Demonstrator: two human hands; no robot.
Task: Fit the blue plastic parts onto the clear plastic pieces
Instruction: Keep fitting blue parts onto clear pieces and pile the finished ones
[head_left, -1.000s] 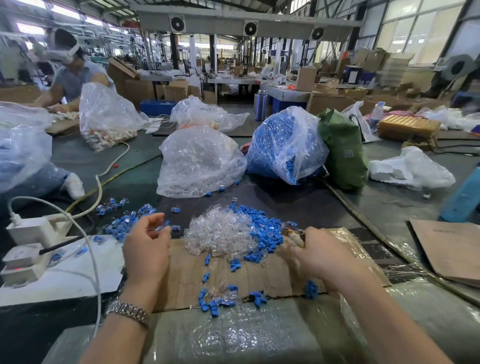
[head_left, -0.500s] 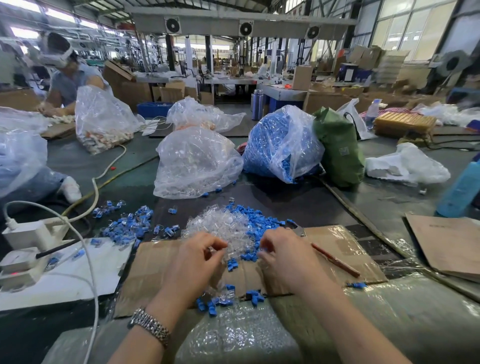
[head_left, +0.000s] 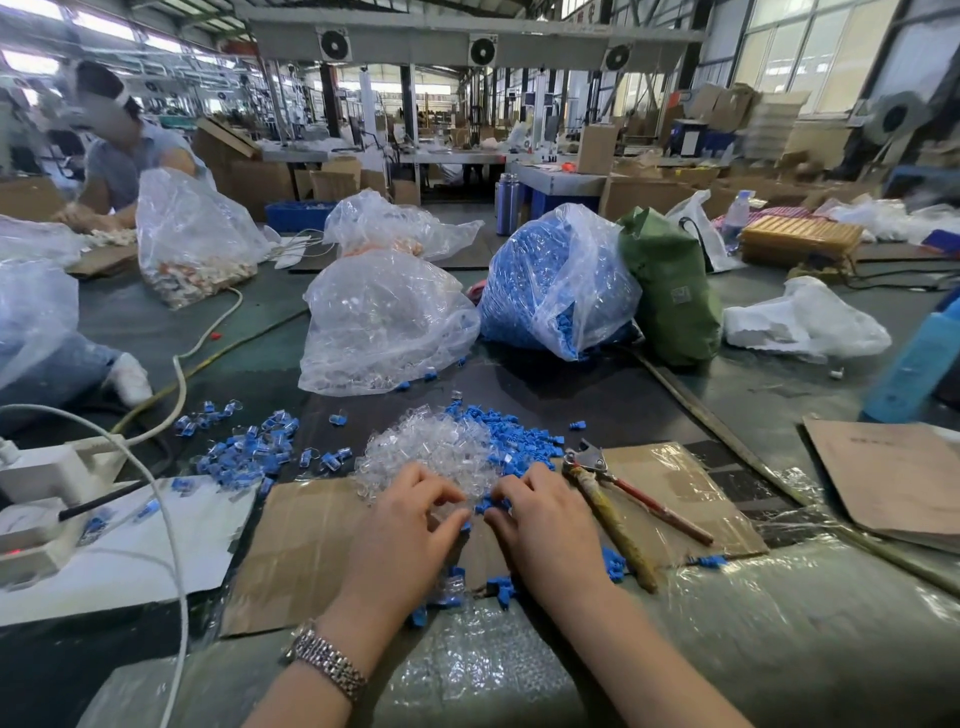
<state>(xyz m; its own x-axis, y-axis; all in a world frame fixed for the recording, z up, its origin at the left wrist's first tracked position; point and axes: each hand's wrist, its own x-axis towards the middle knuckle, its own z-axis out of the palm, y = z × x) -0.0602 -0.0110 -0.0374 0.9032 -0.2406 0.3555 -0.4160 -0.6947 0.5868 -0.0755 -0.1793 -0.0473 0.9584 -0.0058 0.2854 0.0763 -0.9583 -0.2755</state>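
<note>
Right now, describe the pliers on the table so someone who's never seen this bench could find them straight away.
Start at the flat sheet of cardboard in front of the person, then look just past the right hand. The pliers lie there on the cardboard, metal head toward the pile of blue parts. They are the only metal tool there, with one yellowish handle and one red.

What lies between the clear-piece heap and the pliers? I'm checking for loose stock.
Head view: a heap of blue parts lies between the clear pieces and the pliers.

No legible text; green bag (head_left: 670, 291) patch too blurred to read.
</note>
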